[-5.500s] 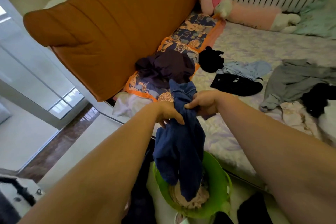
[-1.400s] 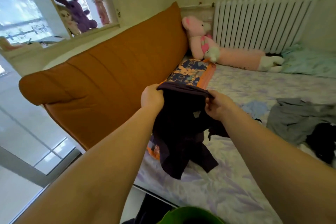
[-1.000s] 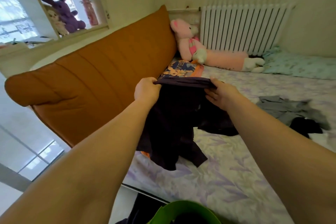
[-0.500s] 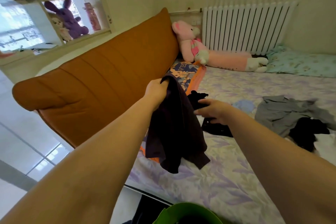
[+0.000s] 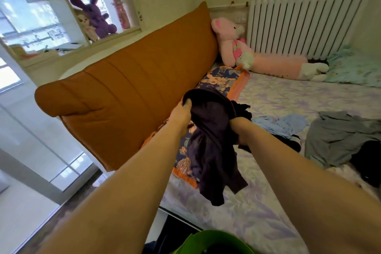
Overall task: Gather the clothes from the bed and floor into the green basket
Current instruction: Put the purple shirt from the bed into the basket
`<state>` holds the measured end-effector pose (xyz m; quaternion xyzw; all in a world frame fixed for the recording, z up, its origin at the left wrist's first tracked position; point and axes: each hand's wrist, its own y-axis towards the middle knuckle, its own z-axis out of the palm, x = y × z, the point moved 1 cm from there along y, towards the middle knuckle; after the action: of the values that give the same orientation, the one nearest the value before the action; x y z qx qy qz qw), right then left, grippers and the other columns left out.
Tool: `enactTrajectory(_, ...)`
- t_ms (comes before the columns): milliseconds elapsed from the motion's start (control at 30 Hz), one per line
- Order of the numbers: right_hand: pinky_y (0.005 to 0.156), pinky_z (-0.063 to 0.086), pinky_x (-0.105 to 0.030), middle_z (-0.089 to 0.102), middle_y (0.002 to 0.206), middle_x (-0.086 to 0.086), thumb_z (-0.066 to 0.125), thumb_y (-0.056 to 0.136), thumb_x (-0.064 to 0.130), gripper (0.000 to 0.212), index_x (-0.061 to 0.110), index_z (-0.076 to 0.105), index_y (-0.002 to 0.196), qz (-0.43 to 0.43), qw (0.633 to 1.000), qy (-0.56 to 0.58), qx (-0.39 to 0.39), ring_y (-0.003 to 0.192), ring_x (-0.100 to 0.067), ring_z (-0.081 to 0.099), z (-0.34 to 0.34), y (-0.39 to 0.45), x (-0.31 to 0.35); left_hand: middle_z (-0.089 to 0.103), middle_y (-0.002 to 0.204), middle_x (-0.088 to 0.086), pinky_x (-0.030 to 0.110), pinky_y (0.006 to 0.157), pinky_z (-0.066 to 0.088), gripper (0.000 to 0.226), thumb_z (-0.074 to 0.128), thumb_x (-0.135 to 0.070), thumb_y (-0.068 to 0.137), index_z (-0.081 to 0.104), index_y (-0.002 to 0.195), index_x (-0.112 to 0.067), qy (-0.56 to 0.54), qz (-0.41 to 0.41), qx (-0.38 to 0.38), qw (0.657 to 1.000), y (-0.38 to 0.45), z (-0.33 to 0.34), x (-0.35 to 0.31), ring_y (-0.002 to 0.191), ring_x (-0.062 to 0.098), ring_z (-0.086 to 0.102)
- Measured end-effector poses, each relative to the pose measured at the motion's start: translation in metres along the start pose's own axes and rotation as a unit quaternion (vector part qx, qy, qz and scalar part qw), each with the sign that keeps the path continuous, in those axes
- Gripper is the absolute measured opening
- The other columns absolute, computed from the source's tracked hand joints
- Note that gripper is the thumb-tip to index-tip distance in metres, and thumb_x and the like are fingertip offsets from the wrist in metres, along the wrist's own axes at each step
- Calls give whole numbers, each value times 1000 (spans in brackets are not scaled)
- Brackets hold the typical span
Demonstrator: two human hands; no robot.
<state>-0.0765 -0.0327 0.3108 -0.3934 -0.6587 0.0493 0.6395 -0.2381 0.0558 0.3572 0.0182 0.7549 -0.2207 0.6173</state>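
Two hands hold one dark purple garment [image 5: 210,142] in the air above the near edge of the bed [image 5: 288,101]. Left hand [image 5: 181,114]: its fingers are curled round the bunched upper fold of the cloth. Right hand [image 5: 240,130]: it grips the cloth lower on the other side, with the fingers mostly hidden in the fabric. The garment is matt, plain and crumpled; it hangs in loose folds, and its lowest corners dangle just over the lilac floral sheet. Behind it lies a patterned blue-and-orange pillow [image 5: 220,77], set against a long orange cushion [image 5: 127,88]. Further along the bed lie a pale blue garment [image 5: 284,123], a grey garment [image 5: 340,138] and black clothing [image 5: 367,161]. The rim of the green basket [image 5: 208,240] shows at the bottom edge, below the hands.
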Motion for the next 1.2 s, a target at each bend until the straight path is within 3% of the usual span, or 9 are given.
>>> enactTrajectory(133, 83, 57, -47, 69, 110, -14, 34, 99, 16, 34, 7, 64, 112, 30, 989, 141, 20, 101, -33, 66, -9, 12, 23, 24, 159, 4, 52, 112, 33, 101, 63, -61, 81, 1, 155, -32, 244, 5, 194, 950, -14, 7, 56, 141, 34, 34)
enactTrajectory(233, 88, 55, -45, 69, 114, -14, 39, 100, 15, 32, 4, 63, 117, 21, 977, 203, 61, 102, -29, 65, 1, -7, 44, 9, 163, 5, 60, 114, 26, 137, 81, -60, 55, -18, 148, -44, 322, 24, 193, 926, -10, 25, 81, 147, 39, 17)
enactTrajectory(433, 66, 56, -34, 66, 89, -8, 48, 98, 19, 20, 8, 64, 94, -5, 968, 218, 123, 75, -22, 64, 1, -15, 65, 53, 137, 12, 34, 89, 52, 42, 46, -6, 97, 44, 139, -2, 55, -37, -28, 997, -11, 61, 51, 124, 32, 56)
enactTrajectory(633, 69, 51, -33, 62, 72, 7, 58, 91, 49, 26, 24, 53, 90, -115, 982, 118, 94, 63, -8, 62, -52, 0, 28, 65, 119, 13, 46, 89, 55, 31, 47, -9, 98, 56, 128, -12, -144, -59, -42, 987, 10, 55, 28, 101, 30, 65)
enactTrajectory(733, 79, 46, -36, 60, 106, 1, 66, 89, 34, 19, 22, 59, 102, -2, 978, -160, 131, 94, -18, 59, -70, 8, -20, 71, 101, 11, 42, 74, 58, 16, 54, -11, 94, 62, 109, -10, -190, -60, -26, 980, 19, 54, 15, 88, 28, 67)
enactTrajectory(800, 100, 41, -41, 49, 140, -2, 72, 84, 31, 52, 24, 52, 131, 71, 933, -274, 224, 127, -27, 48, -67, -1, -44, 70, 106, 14, 44, 79, 58, 14, 57, -11, 93, 62, 106, -9, -199, -69, -23, 977, 20, 55, 6, 92, 30, 67)
enactTrajectory(900, 102, 36, -37, 46, 144, 0, 75, 81, 31, 69, 25, 44, 142, 17, 934, -264, 239, 135, -27, 42, -41, -10, -59, 69, 113, 13, 47, 90, 55, 23, 57, -16, 94, 61, 116, -9, -208, -73, -10, 975, 17, 67, -6, 101, 31, 66)
enactTrajectory(1133, 101, 43, -43, 58, 130, -18, 45, 101, 31, 39, 6, 56, 129, -110, 958, -258, 62, 118, -35, 54, -25, -8, -58, 61, 117, 12, 55, 94, 51, 48, 65, -37, 90, 51, 125, -6, -160, -133, -56, 976, 17, 68, -13, 106, 37, 60)
enactTrajectory(1200, 88, 47, -41, 62, 118, -17, 42, 102, 25, 33, 7, 58, 124, -135, 971, -193, 32, 103, -32, 59, -39, -10, -45, 57, 122, 17, 56, 90, 51, 54, 59, -46, 92, 48, 127, -6, -107, -168, -36, 979, 13, 61, -10, 112, 41, 57)
